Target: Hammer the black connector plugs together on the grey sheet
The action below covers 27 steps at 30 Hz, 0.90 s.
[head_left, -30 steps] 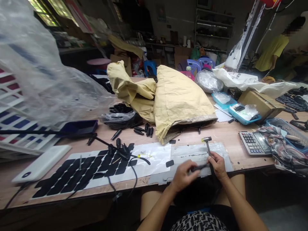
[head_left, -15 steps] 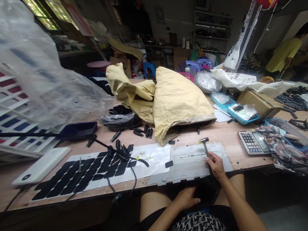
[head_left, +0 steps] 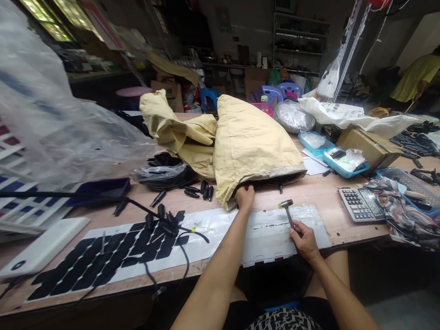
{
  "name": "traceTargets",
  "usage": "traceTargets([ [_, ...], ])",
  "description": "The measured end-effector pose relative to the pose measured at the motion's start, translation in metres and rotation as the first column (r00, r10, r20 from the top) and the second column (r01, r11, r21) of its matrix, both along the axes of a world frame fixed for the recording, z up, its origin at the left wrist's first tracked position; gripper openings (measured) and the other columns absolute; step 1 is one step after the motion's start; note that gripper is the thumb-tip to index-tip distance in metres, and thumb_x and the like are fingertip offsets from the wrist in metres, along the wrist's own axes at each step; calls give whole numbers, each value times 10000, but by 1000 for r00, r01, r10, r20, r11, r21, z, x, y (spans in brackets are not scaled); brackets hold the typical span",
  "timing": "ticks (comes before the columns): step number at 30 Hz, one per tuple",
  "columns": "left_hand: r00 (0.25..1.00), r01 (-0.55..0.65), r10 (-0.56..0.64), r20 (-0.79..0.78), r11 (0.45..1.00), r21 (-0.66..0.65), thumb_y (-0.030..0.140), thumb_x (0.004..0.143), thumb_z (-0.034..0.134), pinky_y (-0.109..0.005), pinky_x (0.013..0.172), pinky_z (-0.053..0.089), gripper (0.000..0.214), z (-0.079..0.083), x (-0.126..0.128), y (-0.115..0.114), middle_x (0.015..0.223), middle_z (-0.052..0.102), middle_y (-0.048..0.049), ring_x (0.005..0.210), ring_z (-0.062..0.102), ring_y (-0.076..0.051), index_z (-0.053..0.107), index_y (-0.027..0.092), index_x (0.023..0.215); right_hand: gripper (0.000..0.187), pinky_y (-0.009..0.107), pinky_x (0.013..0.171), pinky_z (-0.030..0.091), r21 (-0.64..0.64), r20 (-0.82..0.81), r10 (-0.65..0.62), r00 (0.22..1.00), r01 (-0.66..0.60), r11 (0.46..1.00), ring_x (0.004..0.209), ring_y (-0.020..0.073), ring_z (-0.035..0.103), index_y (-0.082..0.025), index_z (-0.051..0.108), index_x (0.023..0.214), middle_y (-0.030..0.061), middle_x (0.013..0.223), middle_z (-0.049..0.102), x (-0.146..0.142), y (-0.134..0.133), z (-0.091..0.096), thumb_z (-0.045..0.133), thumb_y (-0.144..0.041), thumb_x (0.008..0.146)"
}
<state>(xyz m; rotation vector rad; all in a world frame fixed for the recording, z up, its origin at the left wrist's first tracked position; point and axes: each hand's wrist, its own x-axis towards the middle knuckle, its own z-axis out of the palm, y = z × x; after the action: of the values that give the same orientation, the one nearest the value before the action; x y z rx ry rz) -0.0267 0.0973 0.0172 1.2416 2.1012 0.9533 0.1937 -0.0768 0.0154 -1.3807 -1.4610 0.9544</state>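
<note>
My right hand (head_left: pixel 305 240) is closed around the handle of a small hammer (head_left: pixel 288 214), its head up over the pale plastic-covered sheet (head_left: pixel 266 243). My left hand (head_left: pixel 244 198) reaches to the dark mouth of a yellow cloth sack (head_left: pixel 256 142) lying on the table. Its fingertips go out of sight at the sack's edge, so what they touch is hidden. To the left, several black, tapered plastic parts (head_left: pixel 205 190) lie loose beside the sack. Strips of black rounded patches (head_left: pixel 92 270) cover a white sheet, with more black parts and a cable (head_left: pixel 144 205) on top.
A calculator (head_left: pixel 360 205), patterned cloth (head_left: pixel 395 206) and blue trays (head_left: pixel 347 167) stand on the right. A cardboard box (head_left: pixel 367 144) sits behind them. On the left are a plastic-draped white crate (head_left: pixel 20 197), a dark tray (head_left: pixel 99 192) and a white device (head_left: pixel 44 250). A person in yellow (head_left: pixel 417 78) is at far right.
My left hand has risen from my lap to the sack's opening. My right hand still holds the hammer, slightly lower and to the left. The view has shifted a little.
</note>
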Motion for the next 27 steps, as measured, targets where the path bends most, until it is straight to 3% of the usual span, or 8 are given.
traceTargets([
  [3, 998, -54, 54, 8, 996, -74, 437, 763, 604, -372, 674, 476, 301, -8, -4, 19, 762, 712, -178, 799, 673, -329, 714, 162, 709, 348, 256, 564, 467, -10, -10, -9, 1000, 9, 1000, 555, 151, 562, -121, 670, 1097, -17, 602, 611, 1, 0, 0, 570, -353, 857],
  [7, 998, -46, 50, 36, 993, -107, 441, 683, 670, -359, 610, 450, 250, -8, -7, 21, 674, 692, -129, 704, 655, -308, 676, 198, 621, 357, 262, 576, 473, -16, 6, -12, 1000, 12, 1000, 560, 153, 561, -129, 674, 1091, -14, 607, 610, 2, 1, -3, 566, -377, 858],
  [11, 998, 13, -12, 60, 1000, -16, 448, 720, 633, -303, 623, 437, 251, -2, -7, -10, 681, 682, -51, 671, 624, -224, 676, 202, 703, 378, 273, 593, 486, -24, -27, -19, 999, 19, 1000, 570, 159, 573, -123, 669, 1107, -9, 613, 615, 3, 1, -5, 569, -390, 858],
  [13, 989, 134, -139, 55, 987, 85, 429, 735, 638, -276, 643, 429, 226, -1, -3, -37, 744, 684, -18, 687, 607, -186, 666, 207, 770, 383, 276, 600, 489, -24, -58, -24, 998, 23, 999, 577, 162, 577, -115, 669, 1114, -6, 615, 614, 2, 2, -4, 577, -383, 856],
  [16, 896, 436, -443, 4, 883, 177, 382, 765, 650, -262, 637, 411, 178, -5, 10, -77, 772, 664, 7, 688, 575, -163, 657, 219, 836, 378, 277, 609, 495, -32, -89, -29, 996, 26, 999, 587, 164, 583, -114, 670, 1124, -7, 619, 613, 1, 1, -1, 589, -367, 854],
  [18, 825, 564, -559, -85, 804, 189, 342, 777, 668, -279, 689, 417, 148, -8, 20, -95, 808, 662, -2, 757, 571, -180, 670, 225, 867, 365, 274, 609, 499, -32, -98, -32, 995, 29, 999, 584, 162, 582, -120, 679, 1116, -10, 617, 612, 1, 1, 1, 592, -360, 855],
  [21, 777, 628, -591, -216, 753, 199, 311, 785, 701, -329, 810, 410, 141, -13, 30, -105, 885, 664, -26, 883, 556, -217, 700, 234, 902, 367, 271, 608, 502, -15, -92, -41, 995, 40, 999, 575, 158, 581, -114, 686, 1111, -11, 610, 615, 1, -1, 3, 595, -358, 852],
  [27, 789, 612, -583, -193, 771, 174, 311, 780, 732, -348, 848, 403, 155, -19, 32, -98, 907, 659, -24, 910, 554, -216, 719, 241, 918, 368, 263, 594, 503, -31, 10, -32, 999, 33, 999, 574, 163, 587, -124, 698, 1115, -5, 619, 628, 0, -1, 5, 593, -359, 851],
])
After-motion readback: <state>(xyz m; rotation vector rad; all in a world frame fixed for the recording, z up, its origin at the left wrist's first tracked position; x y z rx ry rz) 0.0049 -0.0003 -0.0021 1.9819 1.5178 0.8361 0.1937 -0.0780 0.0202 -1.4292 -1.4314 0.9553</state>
